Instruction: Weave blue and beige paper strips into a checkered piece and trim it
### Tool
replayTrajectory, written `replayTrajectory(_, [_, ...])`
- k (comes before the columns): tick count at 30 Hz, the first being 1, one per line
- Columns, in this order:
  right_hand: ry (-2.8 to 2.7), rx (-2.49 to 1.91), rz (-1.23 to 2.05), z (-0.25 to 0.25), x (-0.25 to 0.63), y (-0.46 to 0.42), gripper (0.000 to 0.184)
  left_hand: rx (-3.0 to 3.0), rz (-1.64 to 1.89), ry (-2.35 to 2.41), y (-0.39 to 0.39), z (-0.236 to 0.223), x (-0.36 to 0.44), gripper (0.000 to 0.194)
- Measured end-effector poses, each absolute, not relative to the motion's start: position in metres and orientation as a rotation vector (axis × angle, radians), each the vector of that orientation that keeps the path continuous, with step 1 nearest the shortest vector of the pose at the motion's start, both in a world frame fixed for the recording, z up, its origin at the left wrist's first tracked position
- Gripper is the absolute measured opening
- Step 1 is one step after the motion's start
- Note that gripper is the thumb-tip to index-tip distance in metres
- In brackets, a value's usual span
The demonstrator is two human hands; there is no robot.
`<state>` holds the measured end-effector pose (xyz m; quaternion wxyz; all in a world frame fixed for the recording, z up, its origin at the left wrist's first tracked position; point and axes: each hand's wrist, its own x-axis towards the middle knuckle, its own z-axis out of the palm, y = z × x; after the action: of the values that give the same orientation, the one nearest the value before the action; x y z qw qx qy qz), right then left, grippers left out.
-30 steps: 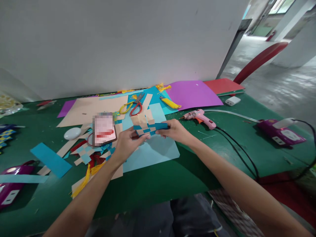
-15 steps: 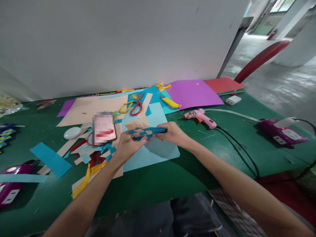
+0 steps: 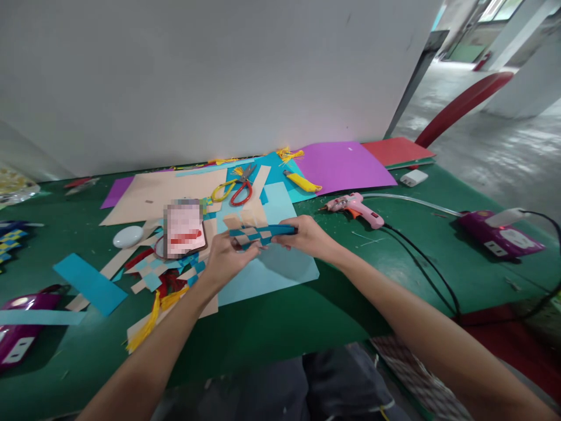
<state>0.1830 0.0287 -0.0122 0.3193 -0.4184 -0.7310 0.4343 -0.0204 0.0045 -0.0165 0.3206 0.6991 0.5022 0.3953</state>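
Woven paper piece [image 3: 250,235], checked in tan and blue, is held up between the two hands over a light blue sheet [image 3: 284,269] on the green surface [image 3: 368,304]. Its long axis runs crosswise, from one hand to the other. Starting at the left, a loose blue strip [image 3: 90,283] lies well apart from it. Next, the left hand [image 3: 228,257] has its fingers gripping the piece's left end, so the checks lie to the right of those fingers, with tan ends on the far side. The right hand [image 3: 304,237] pinches the blue end between its fingers; both hands touch the piece, neither nearer. Farther right, a pink glue gun [image 3: 357,209] lies apart, its nozzle pointing toward the hands. Compared with a second ago, the piece is turned closer to edge-on, showing less of its checked face; since half a second ago, little has changed.
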Motion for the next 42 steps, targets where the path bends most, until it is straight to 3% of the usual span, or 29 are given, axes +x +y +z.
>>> replayTrajectory(6, [-1.893, -1.054, 1.213, -0.015, 0.185, 0.031, 0.024, 1.64, 0.867, 1.243, 0.001, -0.006, -0.019, 0.029])
replayTrajectory(24, [-1.897, -1.058, 1.263, -0.012, 0.185, 0.031, 0.024, 1.645, 0.842, 1.283, 0.003, -0.006, -0.023, 0.025])
replayTrajectory(33, [-1.748, -1.081, 1.254, -0.014, 0.189, 0.034, 0.02, 1.598, 0.91, 1.213, 0.0, 0.0, -0.021, 0.028])
replayTrajectory(42, [-1.749, -1.129, 1.199, -0.013, 0.193, 0.036, 0.028, 1.532, 0.976, 1.194, 0.001, 0.0, -0.02, 0.036])
